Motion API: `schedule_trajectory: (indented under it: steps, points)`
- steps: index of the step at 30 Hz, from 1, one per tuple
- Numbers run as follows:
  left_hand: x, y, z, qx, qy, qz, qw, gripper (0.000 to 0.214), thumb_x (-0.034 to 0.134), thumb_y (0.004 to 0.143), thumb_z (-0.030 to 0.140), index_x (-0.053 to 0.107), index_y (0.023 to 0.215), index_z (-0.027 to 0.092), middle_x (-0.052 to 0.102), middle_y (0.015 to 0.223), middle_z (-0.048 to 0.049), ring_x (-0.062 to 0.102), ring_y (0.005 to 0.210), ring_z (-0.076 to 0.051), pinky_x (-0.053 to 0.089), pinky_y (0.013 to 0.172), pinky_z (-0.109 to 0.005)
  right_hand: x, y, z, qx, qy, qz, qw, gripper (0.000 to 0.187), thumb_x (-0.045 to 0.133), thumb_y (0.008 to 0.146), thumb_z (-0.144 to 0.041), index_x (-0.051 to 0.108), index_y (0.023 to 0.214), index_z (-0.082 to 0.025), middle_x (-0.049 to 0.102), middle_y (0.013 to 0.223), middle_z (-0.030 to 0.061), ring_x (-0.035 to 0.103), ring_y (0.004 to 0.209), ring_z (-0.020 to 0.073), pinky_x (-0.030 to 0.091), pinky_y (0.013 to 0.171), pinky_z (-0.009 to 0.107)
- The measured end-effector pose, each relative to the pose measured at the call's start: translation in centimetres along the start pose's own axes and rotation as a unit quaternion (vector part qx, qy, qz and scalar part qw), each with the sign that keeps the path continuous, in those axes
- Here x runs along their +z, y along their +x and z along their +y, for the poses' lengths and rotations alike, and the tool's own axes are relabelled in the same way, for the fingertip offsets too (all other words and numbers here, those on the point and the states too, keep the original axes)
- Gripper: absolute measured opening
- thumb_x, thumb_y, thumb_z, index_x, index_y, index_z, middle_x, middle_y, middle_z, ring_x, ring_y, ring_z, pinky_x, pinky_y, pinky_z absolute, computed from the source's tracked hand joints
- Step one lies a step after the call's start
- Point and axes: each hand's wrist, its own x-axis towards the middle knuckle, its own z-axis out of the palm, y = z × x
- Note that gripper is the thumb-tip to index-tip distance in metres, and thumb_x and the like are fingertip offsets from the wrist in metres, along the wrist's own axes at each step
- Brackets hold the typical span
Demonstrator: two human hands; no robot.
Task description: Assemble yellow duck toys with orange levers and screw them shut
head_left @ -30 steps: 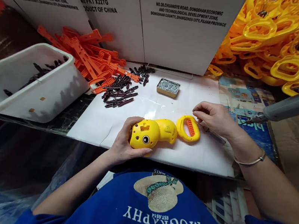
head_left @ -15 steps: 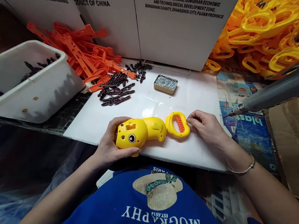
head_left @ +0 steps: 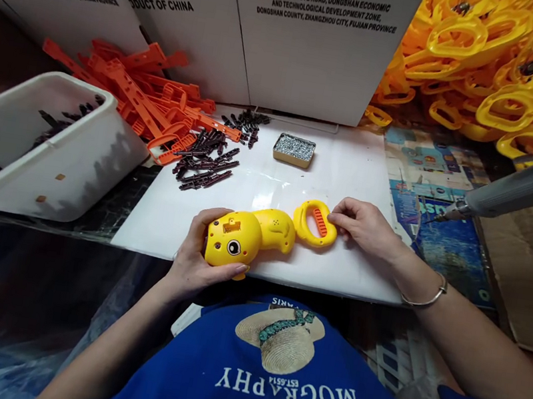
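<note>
A yellow plastic toy [head_left: 278, 230] shaped like an animal, with a round head, a printed eye and a looped handle, lies on its side on the white work surface. My left hand [head_left: 197, 253] is wrapped round its head end, thumb along the lower side. Inside the handle loop shows an orange ribbed trigger [head_left: 319, 222]. At the handle's right end my right hand [head_left: 356, 224] has thumb and forefinger pinched together against the yellow rim; whatever lies between the fingertips is too small to make out. Small screw holes dot the toy's shell.
A tin of small screws [head_left: 294, 150] stands behind the toy. Dark slim parts [head_left: 209, 160] and orange plastic parts [head_left: 156, 98] are heaped left, beside a white bin [head_left: 95, 159]. A grey screwdriver [head_left: 511, 188] hangs at right, before piled yellow shells [head_left: 508, 76].
My right hand's pinched fingertips have come in slightly onto the handle's end. The screwdriver hangs a little further right and lower in view. My left hand keeps its hold on the toy.
</note>
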Motion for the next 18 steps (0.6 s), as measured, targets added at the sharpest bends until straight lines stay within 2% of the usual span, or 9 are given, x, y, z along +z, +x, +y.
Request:
schedule_trajectory:
  steps: [5,15,17,18]
  points:
    - [0.0,-0.1,0.0,-0.017,-0.009,0.005,1.0,0.08,0.091,0.067,0.04,0.049,0.135,0.032,0.053,0.136,-0.0063,0.06,0.12,-0.027,0.056,0.099,-0.042,0.3,-0.5,-0.2,-0.01,-0.003,0.009,1.0,0.014,0.063,0.085,-0.029,0.062,0.078,-0.018,0.052,0.051,-0.0053,0.044,0.04,0.007,0.035,0.037,0.019]
    - [-0.1,0.3,0.2,-0.019,-0.012,0.005,1.0,0.079,0.091,0.065,0.041,0.05,0.132,0.031,0.055,0.133,-0.007,0.061,0.12,-0.027,0.056,0.1,-0.043,1.1,-0.3,-0.1,-0.008,-0.011,0.026,1.0,0.013,0.064,0.087,-0.027,0.057,0.079,-0.02,0.052,0.05,-0.0061,0.048,0.037,0.0096,0.04,0.037,0.022]
    - [-0.1,0.2,0.2,-0.027,-0.013,0.007,1.0,0.079,0.091,0.065,0.041,0.05,0.131,0.03,0.056,0.132,-0.0071,0.062,0.118,-0.026,0.056,0.099,-0.043,1.0,-0.8,0.2,-0.044,-0.023,0.049,0.998,0.015,0.065,0.087,-0.03,0.058,0.078,-0.02,0.056,0.055,-0.0037,0.051,0.042,0.0105,0.043,0.042,0.024]
    - [-0.1,0.2,0.2,-0.033,-0.012,0.007,0.999,0.078,0.091,0.064,0.041,0.05,0.131,0.03,0.056,0.132,-0.0072,0.062,0.117,-0.026,0.056,0.098,-0.042,0.7,-1.3,0.4,-0.098,-0.038,0.096,0.99,0.017,0.067,0.087,-0.032,0.059,0.077,-0.021,0.059,0.06,-0.002,0.055,0.048,0.0119,0.047,0.048,0.026]
